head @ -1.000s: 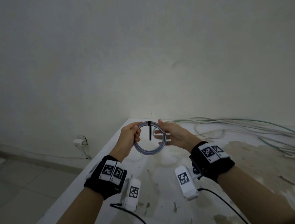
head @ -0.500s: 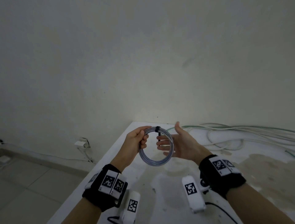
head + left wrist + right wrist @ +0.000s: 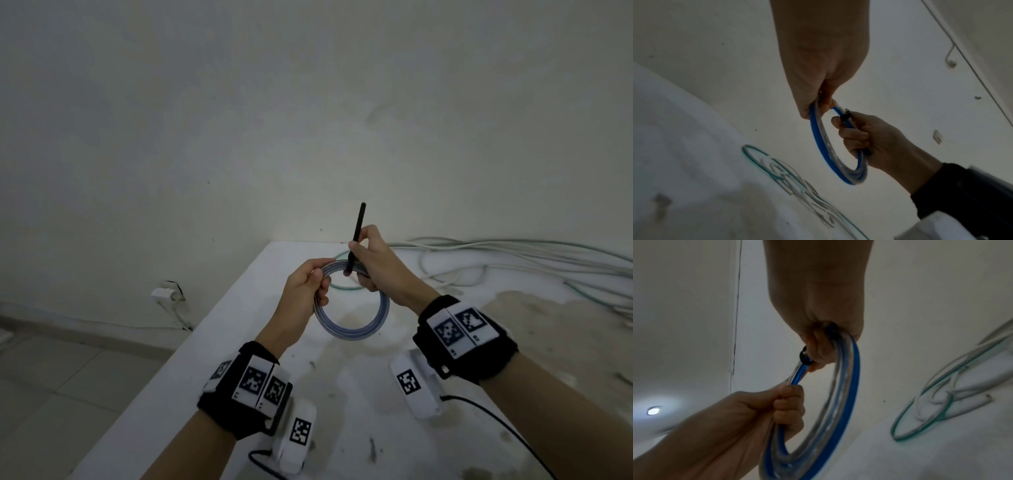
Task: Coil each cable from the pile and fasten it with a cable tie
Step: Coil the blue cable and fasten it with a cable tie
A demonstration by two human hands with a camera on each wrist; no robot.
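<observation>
Forearms raised side by side above the stained white table [image 3: 359,394], wrists banded in black straps with printed markers, both hands meeting at the top of one coiled cable [image 3: 352,330].

Left hand [image 3: 305,286]: palm turned inward, fingers curled round the upper left arc of the coil, thumb on top, gripping the bundled loops. Seen from the right wrist camera as a fist [image 3: 785,405] closed on the blue and clear strands [image 3: 846,402].

Right hand [image 3: 375,263]: just beside the left, fingers curled, thumb and forefinger pinching one black cable tie [image 3: 356,236] whose tail stands nearly upright above the knuckles; lower fingers wrapped round the coil's upper right arc. From the left wrist camera, tie head [image 3: 845,116] seated against the coil [image 3: 822,146] at the fingertips.

Coil hanging below both hands, clear of the table, roughly upright, several loops, blue stripe along clear sheath.

Beyond the right hand, on the table: a pile of loose pale cables [image 3: 513,260], count unclear, with one green-tinted loop [image 3: 346,286] lying behind the coil. Two white marker-tagged camera units under the wrists [image 3: 298,435].
</observation>
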